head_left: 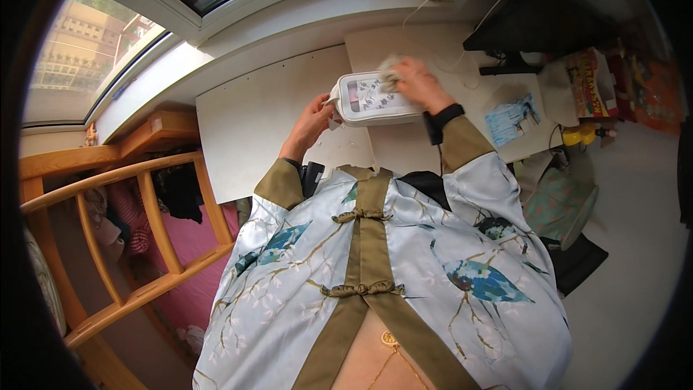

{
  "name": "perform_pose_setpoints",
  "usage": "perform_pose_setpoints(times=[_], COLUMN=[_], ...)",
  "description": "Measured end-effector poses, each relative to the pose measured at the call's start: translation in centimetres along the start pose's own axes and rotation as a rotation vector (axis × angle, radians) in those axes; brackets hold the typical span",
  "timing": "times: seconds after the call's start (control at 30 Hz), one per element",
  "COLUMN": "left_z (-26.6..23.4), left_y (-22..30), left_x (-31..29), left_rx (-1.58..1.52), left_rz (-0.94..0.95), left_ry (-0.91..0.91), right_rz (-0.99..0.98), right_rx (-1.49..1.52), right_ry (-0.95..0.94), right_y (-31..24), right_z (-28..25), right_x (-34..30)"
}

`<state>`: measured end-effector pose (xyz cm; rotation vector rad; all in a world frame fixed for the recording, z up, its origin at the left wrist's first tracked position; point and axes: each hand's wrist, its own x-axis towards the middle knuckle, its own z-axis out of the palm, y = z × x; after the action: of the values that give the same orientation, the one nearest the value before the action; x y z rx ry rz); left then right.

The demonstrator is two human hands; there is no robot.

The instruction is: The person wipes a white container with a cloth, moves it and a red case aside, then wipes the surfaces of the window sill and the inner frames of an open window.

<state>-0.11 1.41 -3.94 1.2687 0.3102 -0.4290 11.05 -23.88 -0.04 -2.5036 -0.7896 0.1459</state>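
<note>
Work in hand was judged to be the wiping of a white, round-cornered pouch case with a clear window (375,104), found in the upper middle of the frame on a white desktop (267,101). The case lay with its window facing up, and a grey-and-white patterned content showed through it. Its far right corner was partly covered by the cloth.

The left hand (313,121) was at the left end of the case. Its fingers were curled nearly closed, pinching a white strap or fold of fabric (335,105); which of the two could not be determined. The hand appeared to be steadying the case from that end.

The right hand (420,85) was above the right end of the case, bunched around a crumpled pale cloth (390,74). Its fingers were mostly closed; their exact placement could not be made out because of blur. The cloth overlapped the upper right rim in view, but whether it pressed on the surface could not be confirmed.

In the inspector's judgement, any further stroke called for a firm left hold at the strap end, with the cloth laid flat and drawn along the window and rim. A loose left grip would have risked the case sliding on the smooth desktop.
</note>
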Motion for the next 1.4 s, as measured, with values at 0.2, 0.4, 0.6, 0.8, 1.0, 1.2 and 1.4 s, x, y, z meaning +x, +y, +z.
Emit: perform_pose_setpoints(times=[0.2, 0.4, 0.6, 0.8, 1.0, 1.2, 1.4], left_z=[-4.3, 1.9, 2.1, 2.8, 1.6, 1.5, 1.9], left_y=[-3.3, 2.8, 1.8, 1.1, 1.1, 0.2, 0.7], left_x=[2.5, -0.7, 0.1, 0.8, 1.1, 1.7, 1.6], left_rx=[0.129, 0.325, 0.273, 0.296, 0.074, 0.104, -0.064], left_rz=[0.096, 0.057, 0.005, 0.073, -0.185, -0.172, -0.236], left_ry=[-0.150, -0.081, -0.099, -0.025, 0.000, -0.044, 0.023], right_rz=[0.358, 0.447, 0.409, 0.455, 0.547, 0.462, 0.500], right_rx=[-0.026, -0.049, 0.185, 0.657, 0.795, 0.767, 0.427], right_ry=[-0.059, 0.015, 0.039, -0.248, -0.259, -0.327, -0.169], right_y=[5.4, 9.3, 6.5, 5.8, 4.1, 5.3, 9.1], right_z=[-5.7, -4.4, -3.8, -1.1, -1.9, -1.5, -2.0], right_x=[-3.3, -7.9, -7.2, -6.3, -6.9, -5.5, -2.8])
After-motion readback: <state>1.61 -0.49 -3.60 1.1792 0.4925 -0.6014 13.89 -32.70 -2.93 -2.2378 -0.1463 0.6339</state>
